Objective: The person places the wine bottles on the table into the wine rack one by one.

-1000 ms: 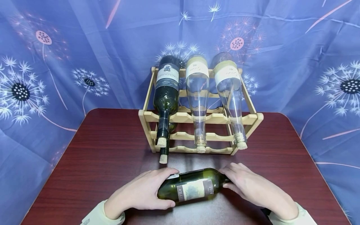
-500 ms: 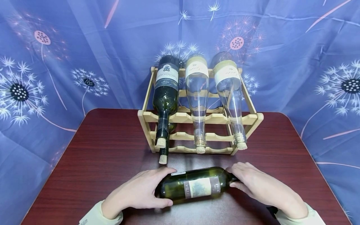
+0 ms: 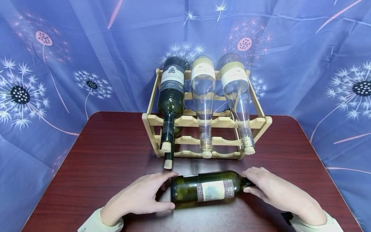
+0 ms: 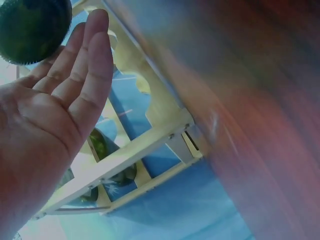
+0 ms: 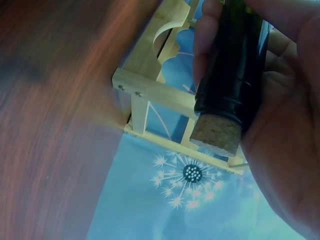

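A green wine bottle (image 3: 214, 190) lies on its side above the near part of the table, its label facing up toward me. My right hand (image 3: 275, 191) grips its dark neck, and the cork (image 5: 217, 135) pokes out past the palm in the right wrist view. Beside the bottle's base, my left hand (image 3: 139, 195) spreads its thumb and fingers with a small gap to the glass. The left wrist view shows those fingers nearly straight near the round bottle base (image 4: 32, 30). Whether the bottle touches the table is unclear.
Behind the hands stands a wooden wine rack (image 3: 188, 121). On top lie a dark corked bottle (image 3: 171, 100) and two clear corked bottles (image 3: 204, 93), necks toward me. Another dark bottle (image 3: 169, 158) sits lower at the left. A blue patterned cloth (image 3: 121, 58) hangs behind the table.
The green bottle has shifted right with my right hand, its base slipping out of my left hand's grasp. My left hand has drawn slightly left. The rack and its bottles stay put.
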The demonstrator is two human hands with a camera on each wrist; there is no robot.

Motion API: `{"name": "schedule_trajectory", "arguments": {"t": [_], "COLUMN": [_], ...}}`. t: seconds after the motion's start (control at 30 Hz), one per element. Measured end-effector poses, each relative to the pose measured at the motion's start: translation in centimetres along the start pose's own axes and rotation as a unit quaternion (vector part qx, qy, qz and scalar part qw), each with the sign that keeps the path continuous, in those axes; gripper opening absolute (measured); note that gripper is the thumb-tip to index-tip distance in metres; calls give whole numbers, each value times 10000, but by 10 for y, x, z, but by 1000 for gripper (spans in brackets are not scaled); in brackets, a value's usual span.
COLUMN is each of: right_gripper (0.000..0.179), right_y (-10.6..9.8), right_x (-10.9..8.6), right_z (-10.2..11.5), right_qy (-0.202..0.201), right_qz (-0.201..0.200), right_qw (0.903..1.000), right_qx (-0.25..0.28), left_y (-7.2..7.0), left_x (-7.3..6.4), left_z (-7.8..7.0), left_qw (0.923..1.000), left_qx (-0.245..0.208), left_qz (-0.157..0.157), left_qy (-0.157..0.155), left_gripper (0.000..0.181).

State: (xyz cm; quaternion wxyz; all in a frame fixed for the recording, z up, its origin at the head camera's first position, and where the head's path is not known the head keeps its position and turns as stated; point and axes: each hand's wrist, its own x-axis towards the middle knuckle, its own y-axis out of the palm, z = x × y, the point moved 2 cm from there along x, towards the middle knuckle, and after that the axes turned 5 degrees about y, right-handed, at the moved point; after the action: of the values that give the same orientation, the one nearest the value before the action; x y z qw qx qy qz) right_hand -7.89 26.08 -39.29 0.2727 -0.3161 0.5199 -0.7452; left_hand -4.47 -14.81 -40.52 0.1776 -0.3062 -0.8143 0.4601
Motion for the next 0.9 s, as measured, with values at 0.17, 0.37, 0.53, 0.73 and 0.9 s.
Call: {"name": "schedule_trajectory", "arguments": {"t": [0.17,0.37,0.53,0.73,0.9], "right_gripper": [34,34,35,31,27], "right_y": [-4,-6,-6,-6,-6], "right_x": [-4,-7,-8,-9,-8], "right_z": [-4,-9,-13,-18,-19], "right_qy": [106,352,359,535,712], "right_qz": [66,130,-18,6,190], "right_qw": [9999,9993,9994,9985,9970], "right_qx": [29,-33,11,67,237], "left_y": [-3,-5,-8,-9,-11], "left_x": [-4,-8,-12,-18,-23], "left_z": [5,9,13,19,25], "left_qw": [9998,9993,9992,9982,9969], "left_qx": [-124,-106,-45,16,77], "left_qz": [-167,-336,-388,-599,-775], "left_qy": [76,129,-51,-77,-53], "left_gripper": [82,78,74,71,68]}}
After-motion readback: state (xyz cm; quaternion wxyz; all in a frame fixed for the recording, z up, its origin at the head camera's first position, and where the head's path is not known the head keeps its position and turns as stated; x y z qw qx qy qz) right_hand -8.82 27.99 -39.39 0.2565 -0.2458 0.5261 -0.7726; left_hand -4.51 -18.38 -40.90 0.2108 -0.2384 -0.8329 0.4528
